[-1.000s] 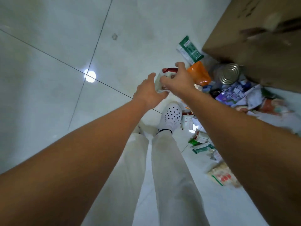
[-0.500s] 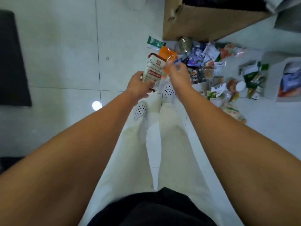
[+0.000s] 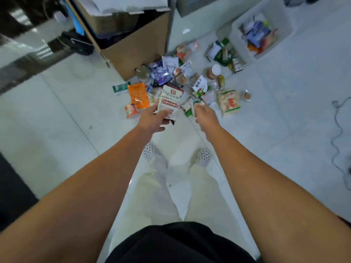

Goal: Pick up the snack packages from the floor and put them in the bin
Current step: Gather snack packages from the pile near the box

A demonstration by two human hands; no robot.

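My left hand (image 3: pixel 153 120) holds a cream-and-maroon snack packet (image 3: pixel 170 100) upright above the floor. My right hand (image 3: pixel 205 114) hovers just right of it with the fingers curled loosely; whether it grips one of the small packets (image 3: pixel 190 107) at its fingertips is unclear. A heap of snack packages (image 3: pixel 182 76) lies on the white tiles ahead, among them an orange packet (image 3: pixel 138 95) and a pale bag of crackers (image 3: pixel 228 102). The white plastic bin (image 3: pixel 284 19) stands at the far right with several packets inside.
A large open cardboard box (image 3: pixel 136 46) stands behind the heap, with a tin can (image 3: pixel 142 72) at its base. A grey cable (image 3: pixel 340 130) snakes along the right edge. My feet in white dotted shoes (image 3: pixel 149 150) stand below the hands. Dark furniture fills the far left.
I have straightened up and the view has swung back, so the heap and bin now show in full. The cream packet stays in my left hand; my right hand has let go of it and moved right.
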